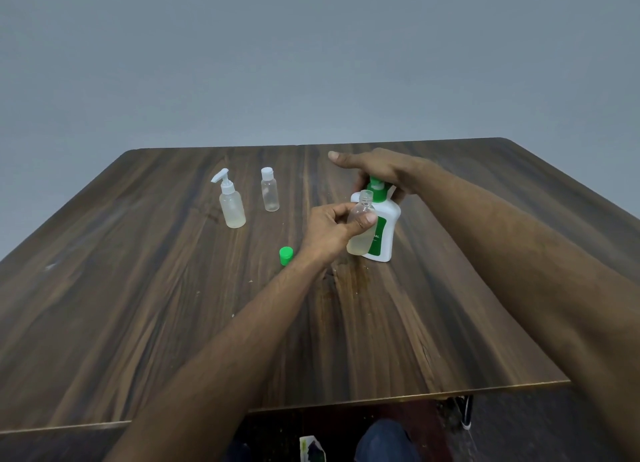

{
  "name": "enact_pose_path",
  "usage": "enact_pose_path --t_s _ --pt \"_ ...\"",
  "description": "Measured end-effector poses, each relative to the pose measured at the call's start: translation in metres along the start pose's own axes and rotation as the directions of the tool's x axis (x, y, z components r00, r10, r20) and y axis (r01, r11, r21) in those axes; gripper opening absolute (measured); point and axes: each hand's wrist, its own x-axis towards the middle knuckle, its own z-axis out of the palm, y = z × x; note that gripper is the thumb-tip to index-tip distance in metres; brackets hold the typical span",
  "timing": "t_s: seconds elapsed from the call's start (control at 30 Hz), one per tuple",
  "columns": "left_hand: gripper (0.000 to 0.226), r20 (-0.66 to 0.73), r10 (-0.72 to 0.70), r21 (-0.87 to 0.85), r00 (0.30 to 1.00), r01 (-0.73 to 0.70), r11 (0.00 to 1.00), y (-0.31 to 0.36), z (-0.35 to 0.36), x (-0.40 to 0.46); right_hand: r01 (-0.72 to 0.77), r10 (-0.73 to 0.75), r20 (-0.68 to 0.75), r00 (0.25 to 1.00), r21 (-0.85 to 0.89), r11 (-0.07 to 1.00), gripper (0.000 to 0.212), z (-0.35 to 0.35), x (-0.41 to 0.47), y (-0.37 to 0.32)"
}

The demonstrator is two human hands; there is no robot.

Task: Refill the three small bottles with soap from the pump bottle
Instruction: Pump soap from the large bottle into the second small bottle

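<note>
A white pump bottle (384,235) with a green pump head and green label stands on the wooden table (173,306). My right hand (377,171) lies flat on top of the pump head, index finger stretched out. My left hand (329,233) holds a small clear bottle (362,219), uncapped, with its open neck just under the pump spout; pale yellow soap fills its lower part. Its green cap (286,255) lies on the table to the left. Further left stand a small bottle with a white pump (231,203) and a small clear bottle with a white cap (269,190).
The table's near edge runs across the bottom of the view, with my knee in blue trousers (384,441) below it. A grey wall rises behind the table's far edge. A wet smear (353,281) shows on the wood in front of the pump bottle.
</note>
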Motion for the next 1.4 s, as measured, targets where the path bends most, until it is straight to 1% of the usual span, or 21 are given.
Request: enact_pose_path --t_s 0.1,0.17,0.3,0.43,0.5,0.57,0.7,0.8,0.9,1.03,1.1,1.2,1.4 --pt "0.021 -0.008 0.005 0.001 1.000 -0.005 1.000 0.0003 0.0014 0.0006 0.002 -0.002 -0.039 0.999 -0.003 1.000 0.079 0.0028 0.0027 0.0034" --pt "0.021 -0.010 0.007 0.007 1.000 -0.007 1.000 -0.0001 0.0024 0.0005 0.013 -0.014 -0.066 0.998 -0.010 1.000 0.079 0.0042 0.0041 0.0042" --pt "0.018 0.003 0.000 -0.009 1.000 0.000 1.000 -0.0017 0.0012 0.0006 0.026 -0.026 -0.069 0.997 -0.009 1.000 0.088 0.0061 0.0019 0.0040" --pt "0.020 0.002 0.003 -0.020 1.000 -0.003 1.000 -0.0033 0.0001 -0.0009 0.022 -0.022 -0.025 0.999 -0.007 1.000 0.098 0.0018 -0.0015 0.0013" --pt "0.016 0.011 0.001 -0.030 1.000 -0.001 1.000 -0.0044 0.0002 -0.0014 0.015 -0.015 -0.016 1.000 0.005 1.000 0.099 0.0002 -0.0019 0.0021" --pt "0.015 0.015 -0.003 -0.033 1.000 0.004 0.999 -0.0053 0.0001 -0.0024 0.009 -0.009 -0.022 1.000 0.004 1.000 0.094 0.0004 0.0002 0.0024" --pt "0.014 0.017 -0.015 -0.033 1.000 0.016 0.999 -0.0039 0.0003 -0.0031 0.016 -0.015 -0.064 0.998 0.012 1.000 0.075 0.0045 0.0052 0.0059" --pt "0.014 0.009 -0.009 -0.005 1.000 0.009 1.000 -0.0025 0.0017 -0.0045 0.033 -0.032 -0.085 0.996 0.010 0.999 0.070 0.0077 0.0063 0.0055" --pt "0.016 0.015 -0.014 0.006 1.000 0.014 1.000 -0.0021 0.0032 -0.0054 0.046 -0.045 -0.082 0.996 0.017 0.999 0.076 0.0080 0.0035 0.0053" --pt "0.015 0.008 -0.018 -0.010 1.000 0.018 1.000 -0.0004 0.0015 -0.0057 0.027 -0.026 -0.021 0.999 0.017 0.999 0.092 0.0024 -0.0012 0.0019" --pt "0.014 0.009 -0.008 -0.020 1.000 0.008 1.000 -0.0002 0.0000 -0.0048 0.013 -0.013 0.001 1.000 0.008 1.000 0.095 -0.0001 -0.0026 0.0011" --pt "0.014 0.016 -0.003 -0.022 1.000 0.003 1.000 0.0003 -0.0014 -0.0041 0.004 -0.004 -0.013 1.000 0.005 1.000 0.091 0.0009 -0.0006 0.0016" --pt "0.020 0.003 -0.019 0.006 1.000 0.019 1.000 0.0005 0.0023 -0.0063 0.025 -0.025 -0.080 0.996 -0.008 1.000 0.075 0.0081 0.0064 0.0053"
